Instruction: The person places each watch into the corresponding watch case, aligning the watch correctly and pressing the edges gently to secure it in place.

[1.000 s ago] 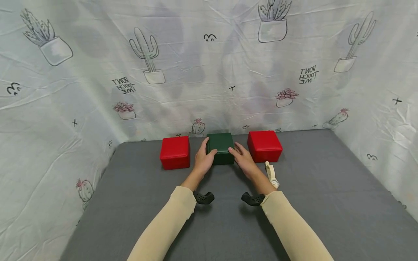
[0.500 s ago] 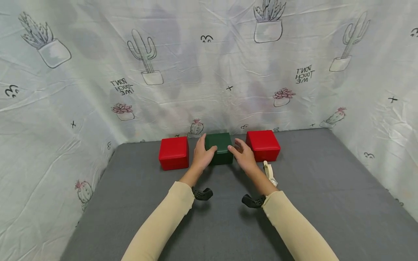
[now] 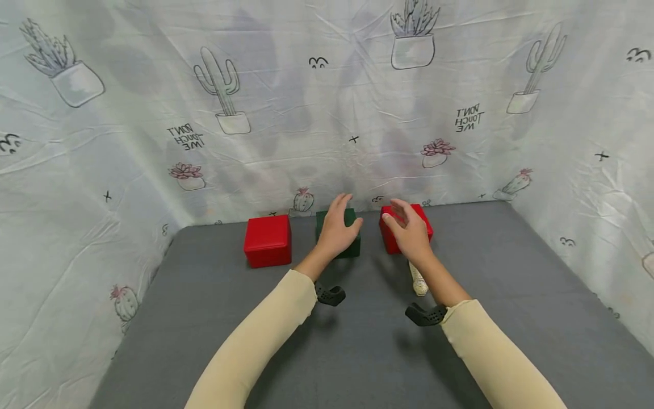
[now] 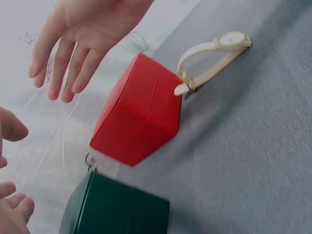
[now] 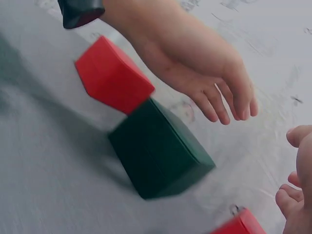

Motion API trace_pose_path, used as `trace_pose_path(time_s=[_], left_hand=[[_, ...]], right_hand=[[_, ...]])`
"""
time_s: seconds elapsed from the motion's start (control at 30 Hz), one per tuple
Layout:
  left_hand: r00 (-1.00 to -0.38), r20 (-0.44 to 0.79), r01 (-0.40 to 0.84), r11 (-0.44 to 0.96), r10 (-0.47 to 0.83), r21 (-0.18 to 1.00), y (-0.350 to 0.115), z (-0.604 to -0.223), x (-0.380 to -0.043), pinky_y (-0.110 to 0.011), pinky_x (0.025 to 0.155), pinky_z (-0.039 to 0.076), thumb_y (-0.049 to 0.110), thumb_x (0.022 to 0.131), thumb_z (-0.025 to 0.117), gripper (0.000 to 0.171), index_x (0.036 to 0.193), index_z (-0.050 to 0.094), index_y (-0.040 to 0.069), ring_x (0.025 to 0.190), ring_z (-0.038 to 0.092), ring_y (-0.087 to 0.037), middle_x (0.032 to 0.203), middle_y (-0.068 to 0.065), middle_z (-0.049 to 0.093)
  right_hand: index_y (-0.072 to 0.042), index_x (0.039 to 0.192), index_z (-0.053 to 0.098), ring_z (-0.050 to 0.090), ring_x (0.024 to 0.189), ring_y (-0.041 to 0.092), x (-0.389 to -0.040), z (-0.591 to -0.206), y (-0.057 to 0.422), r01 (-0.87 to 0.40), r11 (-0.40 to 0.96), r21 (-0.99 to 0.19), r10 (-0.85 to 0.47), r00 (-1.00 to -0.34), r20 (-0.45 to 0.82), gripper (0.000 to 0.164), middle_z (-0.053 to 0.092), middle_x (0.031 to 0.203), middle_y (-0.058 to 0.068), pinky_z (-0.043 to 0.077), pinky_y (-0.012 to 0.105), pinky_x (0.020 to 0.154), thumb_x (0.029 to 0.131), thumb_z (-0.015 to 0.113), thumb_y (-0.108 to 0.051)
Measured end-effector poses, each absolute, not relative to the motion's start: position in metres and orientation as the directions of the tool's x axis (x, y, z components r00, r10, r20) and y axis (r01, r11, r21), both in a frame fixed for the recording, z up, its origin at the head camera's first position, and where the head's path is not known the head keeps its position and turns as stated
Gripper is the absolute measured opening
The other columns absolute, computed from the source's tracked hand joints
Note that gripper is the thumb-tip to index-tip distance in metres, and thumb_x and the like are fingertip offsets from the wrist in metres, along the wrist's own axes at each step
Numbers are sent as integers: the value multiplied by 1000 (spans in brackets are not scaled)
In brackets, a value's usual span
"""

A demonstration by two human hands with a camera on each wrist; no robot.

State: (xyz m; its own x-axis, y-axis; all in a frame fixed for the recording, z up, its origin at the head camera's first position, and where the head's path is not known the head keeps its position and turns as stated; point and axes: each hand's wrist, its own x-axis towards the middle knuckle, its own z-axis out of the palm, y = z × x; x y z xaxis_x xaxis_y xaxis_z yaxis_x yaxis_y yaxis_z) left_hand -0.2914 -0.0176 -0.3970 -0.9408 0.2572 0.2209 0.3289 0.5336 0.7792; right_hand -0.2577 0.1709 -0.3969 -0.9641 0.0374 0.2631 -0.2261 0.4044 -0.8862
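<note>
My left hand [image 3: 336, 232] hovers over the green box [image 3: 349, 250], fingers loosely extended and holding nothing. In the right wrist view the same left hand [image 5: 195, 68] is clear of the box [image 5: 156, 151], whose lid is closed. My right hand [image 3: 411, 234] is raised in front of the right red box [image 3: 390, 243], its thumb and fingers apart with nothing between them. The left wrist view shows a gap between that hand [image 4: 92, 29] and the red box [image 4: 139, 112]. Close to this box lies a cream wristwatch [image 4: 214, 53] on its strap, partly hidden by my right arm in the head view.
A second red box [image 3: 268, 241] stands left of the green one. All three boxes line the back of a grey cloth-covered table [image 3: 204, 318]. Behind them hangs a white curtain [image 3: 286, 153] printed with cacti, which also runs along both sides.
Both hands have left the green box and risen. The left hand has shifted slightly right across it; the right hand has moved right, in front of the red box.
</note>
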Motion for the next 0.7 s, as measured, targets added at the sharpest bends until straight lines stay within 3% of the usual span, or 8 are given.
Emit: trace_pose_path(time_s=[0.4,0.57,0.7], left_hand=[[-906,157,363,532,392,765,38,-395,-296,-47,108,42,22,93,60,61,149,36,16,140,37,-29,158,-7,28],[-918,118,312,507,378,804,59,-408,-298,-41,98,52,16,89,65,71,150,30,13,130,46,-29,154,-8,33],[-943,65,235,514,327,825,70,-421,-297,-42,95,53,14,86,68,79,152,26,13,129,44,-27,153,-8,34]], right_hand=[[-4,139,46,47,133,37,-257,-408,224,-184,521,-833,132,-947,292,45,49,142,21,38,48,110,98,56,-20],[-3,141,44,43,136,39,-256,-416,236,-121,536,-835,153,-959,237,46,45,146,23,36,50,111,99,54,-16],[-6,145,39,37,140,39,-259,-427,240,-44,533,-845,178,-971,162,50,39,150,21,34,51,112,99,53,-19]])
